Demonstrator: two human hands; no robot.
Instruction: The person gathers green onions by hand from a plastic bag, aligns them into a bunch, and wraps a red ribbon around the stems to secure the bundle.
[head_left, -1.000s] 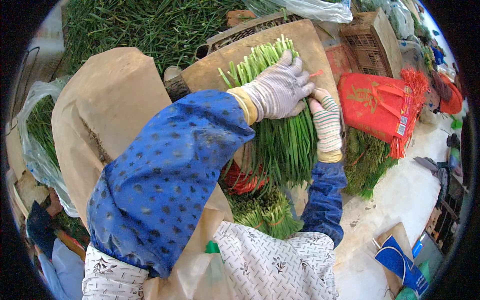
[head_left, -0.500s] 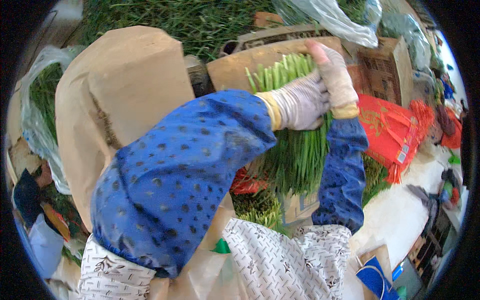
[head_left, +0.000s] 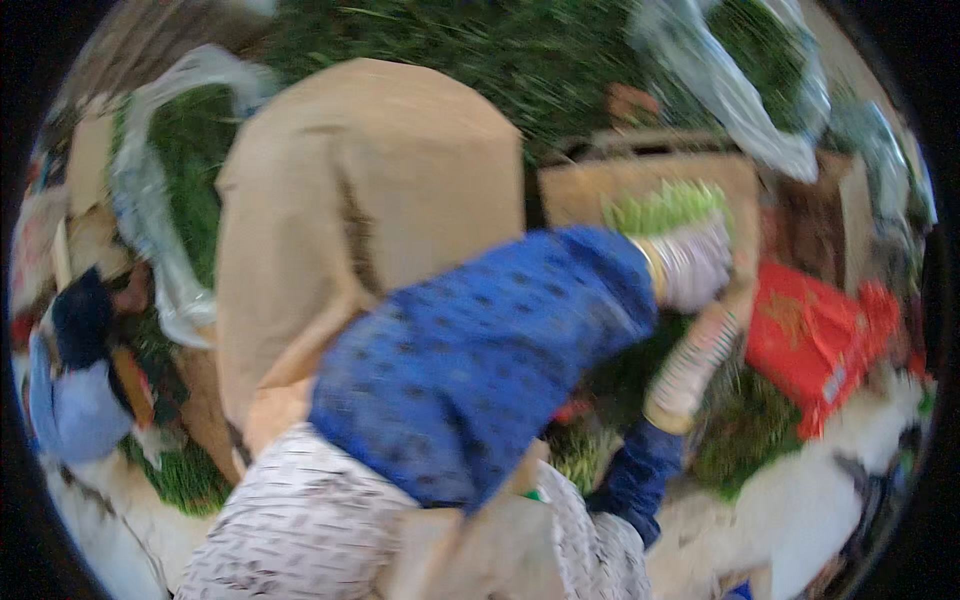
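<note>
My left hand (head_left: 698,265), in a striped glove with a yellow cuff, is closed around a bundle of chives (head_left: 665,207). The pale cut ends of the stems stick out past its far side, in front of a brown board (head_left: 580,190). Lower down on the right, my gloved right hand (head_left: 700,355) is by the leafy part below the left hand. Motion smears its fingers, so I cannot see whether they touch the leaves. Blue spotted sleeves cover both forearms.
A large tan-covered mound (head_left: 430,150) stands to the left of the bundle. Loose greens (head_left: 450,40) lie heaped at the back. Clear plastic bags (head_left: 735,85) sit at the far right and at the left. A red bag (head_left: 810,330) lies right of my hands.
My right hand has come down from the cut ends toward the leaves, below the left hand. The left hand keeps its hold on the bundle. The whole view has shifted.
</note>
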